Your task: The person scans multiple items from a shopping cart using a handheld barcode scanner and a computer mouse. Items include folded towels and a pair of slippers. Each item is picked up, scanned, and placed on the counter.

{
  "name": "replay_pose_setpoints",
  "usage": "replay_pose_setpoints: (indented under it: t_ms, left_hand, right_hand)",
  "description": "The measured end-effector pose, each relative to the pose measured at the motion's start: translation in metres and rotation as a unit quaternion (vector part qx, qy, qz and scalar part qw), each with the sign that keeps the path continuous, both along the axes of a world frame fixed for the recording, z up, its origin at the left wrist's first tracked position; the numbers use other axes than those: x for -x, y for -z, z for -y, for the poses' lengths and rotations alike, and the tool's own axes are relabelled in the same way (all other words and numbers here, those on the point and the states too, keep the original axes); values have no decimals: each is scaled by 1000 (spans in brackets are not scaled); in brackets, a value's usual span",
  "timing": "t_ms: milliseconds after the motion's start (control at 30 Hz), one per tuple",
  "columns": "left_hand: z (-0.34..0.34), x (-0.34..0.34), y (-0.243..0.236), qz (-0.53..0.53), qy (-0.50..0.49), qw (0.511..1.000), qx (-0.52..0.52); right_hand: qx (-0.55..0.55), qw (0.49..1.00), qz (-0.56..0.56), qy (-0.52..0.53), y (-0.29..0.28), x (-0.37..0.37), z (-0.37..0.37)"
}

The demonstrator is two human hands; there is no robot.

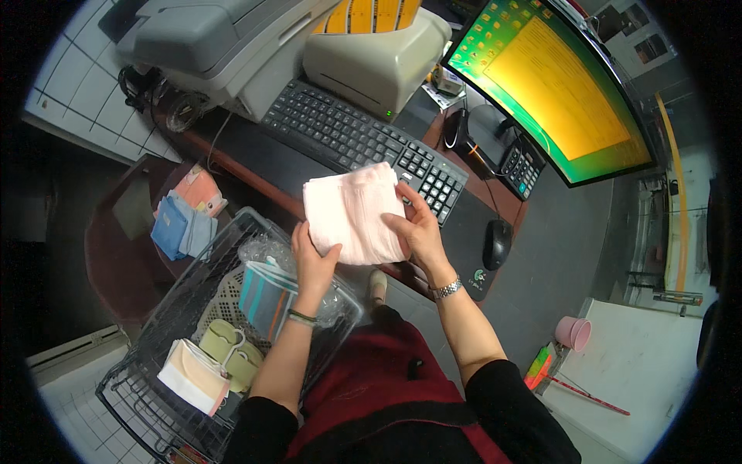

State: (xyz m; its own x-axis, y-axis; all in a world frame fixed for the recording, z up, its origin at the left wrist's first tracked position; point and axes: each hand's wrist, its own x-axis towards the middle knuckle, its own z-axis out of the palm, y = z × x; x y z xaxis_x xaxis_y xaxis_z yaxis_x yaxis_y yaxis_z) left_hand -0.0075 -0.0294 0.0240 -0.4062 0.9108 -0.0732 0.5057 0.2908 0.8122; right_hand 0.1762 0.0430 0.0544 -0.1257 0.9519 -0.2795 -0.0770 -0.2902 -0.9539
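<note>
A folded pale pink cloth [349, 207] is held up over the desk's front edge. My left hand [313, 263] grips it at the lower left, and my right hand [421, 236] grips its right side, thumb over the front. A black keyboard [301, 124] lies just behind the cloth. Below and left of my hands is a dark wire basket [143, 375] holding a striped gray-teal item [263, 301], green items [239, 359], a folded cream cloth [193, 375] and clear plastic wrap. Blue cloths [178, 228] and a peach one [201, 185] lie on a brown chair [120, 271].
A printer [201, 46] and a beige machine [371, 62] stand behind the keyboard. Rightward are a monitor [549, 93], scanner [464, 143], calculator [522, 166] and mouse [497, 243]. A pink bucket [572, 332] and broom [541, 367] are low at the right.
</note>
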Motion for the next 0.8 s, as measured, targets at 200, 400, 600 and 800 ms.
replay_pose_setpoints:
  t_ms: [200,400,600,800]
  left_hand:
    - [-14,-46,-19,-112,110,981,-115]
    - [-37,-75,-18,167,113,971,-124]
    - [-47,-57,10,359,53,932,19]
    - [-35,-62,6,372,-53,914,-150]
  right_hand:
    - [105,968,-159,163,15,-15,10]
    - [141,965,-213,59,13,-15,11]
    - [82,990,-103,43,16,-6,7]
    - [102,985,-89,108,18,-6,-5]
